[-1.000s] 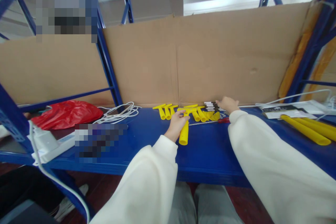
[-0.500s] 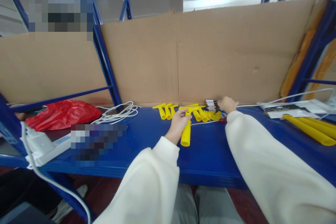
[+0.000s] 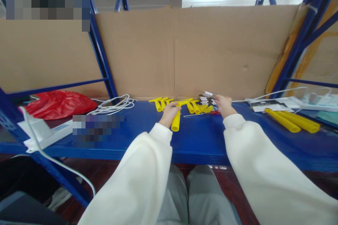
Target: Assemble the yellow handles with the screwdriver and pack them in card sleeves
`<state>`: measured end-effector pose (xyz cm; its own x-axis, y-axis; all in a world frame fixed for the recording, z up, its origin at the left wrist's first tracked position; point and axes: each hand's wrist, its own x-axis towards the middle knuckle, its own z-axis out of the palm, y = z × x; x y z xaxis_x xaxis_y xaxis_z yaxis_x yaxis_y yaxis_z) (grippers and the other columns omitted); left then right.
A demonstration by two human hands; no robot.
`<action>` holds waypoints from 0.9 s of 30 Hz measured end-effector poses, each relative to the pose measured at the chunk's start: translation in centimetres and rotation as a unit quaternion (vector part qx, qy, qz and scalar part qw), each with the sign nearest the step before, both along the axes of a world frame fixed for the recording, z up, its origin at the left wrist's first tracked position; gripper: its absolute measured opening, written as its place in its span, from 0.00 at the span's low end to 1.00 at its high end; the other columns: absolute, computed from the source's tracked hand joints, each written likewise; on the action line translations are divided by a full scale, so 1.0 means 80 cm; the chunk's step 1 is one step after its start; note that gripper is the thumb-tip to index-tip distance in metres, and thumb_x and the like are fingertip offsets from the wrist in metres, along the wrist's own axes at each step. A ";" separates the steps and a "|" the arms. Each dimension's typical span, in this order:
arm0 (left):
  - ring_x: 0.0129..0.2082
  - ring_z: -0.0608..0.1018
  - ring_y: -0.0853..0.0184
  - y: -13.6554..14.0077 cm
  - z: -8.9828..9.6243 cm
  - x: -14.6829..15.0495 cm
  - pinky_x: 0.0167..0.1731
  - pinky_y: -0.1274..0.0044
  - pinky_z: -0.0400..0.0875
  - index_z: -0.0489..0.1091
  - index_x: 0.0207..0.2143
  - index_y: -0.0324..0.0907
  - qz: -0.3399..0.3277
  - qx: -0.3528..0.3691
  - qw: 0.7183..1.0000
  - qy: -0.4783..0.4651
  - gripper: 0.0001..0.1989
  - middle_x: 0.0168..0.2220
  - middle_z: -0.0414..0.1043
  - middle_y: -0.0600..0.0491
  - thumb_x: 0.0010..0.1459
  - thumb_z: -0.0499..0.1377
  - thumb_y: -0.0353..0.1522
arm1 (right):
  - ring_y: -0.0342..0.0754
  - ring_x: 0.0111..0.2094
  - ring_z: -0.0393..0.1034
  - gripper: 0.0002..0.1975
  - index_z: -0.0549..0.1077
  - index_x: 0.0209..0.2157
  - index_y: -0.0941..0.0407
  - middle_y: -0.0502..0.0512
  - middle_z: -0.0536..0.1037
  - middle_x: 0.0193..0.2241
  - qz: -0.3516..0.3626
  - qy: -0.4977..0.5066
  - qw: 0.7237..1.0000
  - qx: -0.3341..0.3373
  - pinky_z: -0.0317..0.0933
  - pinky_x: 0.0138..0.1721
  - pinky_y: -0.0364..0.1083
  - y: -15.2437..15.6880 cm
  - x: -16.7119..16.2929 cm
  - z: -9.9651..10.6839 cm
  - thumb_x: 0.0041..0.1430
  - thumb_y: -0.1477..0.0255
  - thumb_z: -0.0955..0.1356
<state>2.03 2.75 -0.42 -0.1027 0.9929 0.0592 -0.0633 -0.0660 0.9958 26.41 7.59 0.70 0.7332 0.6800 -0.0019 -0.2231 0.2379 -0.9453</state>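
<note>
My left hand (image 3: 169, 114) is closed around a yellow T-shaped plastic handle (image 3: 175, 122), whose hollow round end points toward me. At the back of the table my right hand (image 3: 224, 104) pinches a thin flat white-and-dark piece (image 3: 210, 94), tilted above a stack of similar pieces (image 3: 207, 100). Its fingertips are partly hidden. Between the hands several more yellow T-shaped handles (image 3: 190, 107) lie in a row, beside small yellow parts (image 3: 205, 108). A screwdriver with a red handle (image 3: 215, 112) lies in front of them, its shaft pointing left.
Blue tabletop (image 3: 148, 133) against a cardboard wall (image 3: 142, 56). To the left are a red plastic bag (image 3: 62, 105), coiled white cable (image 3: 116, 104) and a power strip (image 3: 50, 137). Long yellow tubes (image 3: 283, 121) and a flat black-and-white package (image 3: 269, 105) lie at right.
My right hand has lifted a flat piece up from the stack. My left hand still grips the yellow handle. The camera view has shifted, turning slightly right.
</note>
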 end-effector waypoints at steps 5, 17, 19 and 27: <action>0.26 0.78 0.62 0.012 -0.011 -0.003 0.31 0.70 0.76 0.74 0.34 0.41 0.033 0.019 0.999 -0.011 0.10 0.25 0.73 0.52 0.46 0.64 0.26 | 0.39 0.22 0.67 0.17 0.61 0.26 0.54 0.42 0.69 0.18 0.068 0.052 0.996 0.041 0.61 0.19 0.34 -0.034 -0.024 -0.010 0.43 0.84 0.72; 0.32 0.80 0.64 0.022 -0.011 -0.009 0.39 0.70 0.77 0.72 0.34 0.42 0.072 0.023 0.991 -0.106 0.15 0.29 0.72 0.53 0.43 0.62 0.19 | 0.41 0.26 0.73 0.12 0.68 0.25 0.56 0.46 0.73 0.20 0.197 0.057 0.972 0.113 0.73 0.33 0.40 -0.049 -0.044 -0.009 0.48 0.85 0.71; 0.30 0.79 0.66 0.025 -0.011 -0.008 0.36 0.72 0.77 0.73 0.35 0.43 0.084 0.022 0.987 -0.137 0.17 0.29 0.72 0.54 0.42 0.63 0.19 | 0.42 0.29 0.74 0.12 0.68 0.25 0.55 0.48 0.74 0.22 0.218 0.024 0.969 0.113 0.74 0.38 0.42 -0.047 -0.042 -0.012 0.49 0.84 0.72; 0.30 0.79 0.67 0.023 -0.006 -0.011 0.35 0.76 0.75 0.73 0.41 0.39 0.042 0.037 0.980 -0.189 0.19 0.29 0.73 0.55 0.45 0.63 0.18 | 0.39 0.25 0.71 0.11 0.68 0.25 0.55 0.48 0.75 0.23 0.269 -0.040 0.960 0.070 0.71 0.33 0.39 -0.060 -0.053 -0.013 0.56 0.83 0.69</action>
<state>1.18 4.61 -0.89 -0.2122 0.9745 0.0726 -0.4187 -0.1578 0.8943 22.16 2.82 -0.31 0.2697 0.9497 0.1593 -0.2764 0.2348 -0.9319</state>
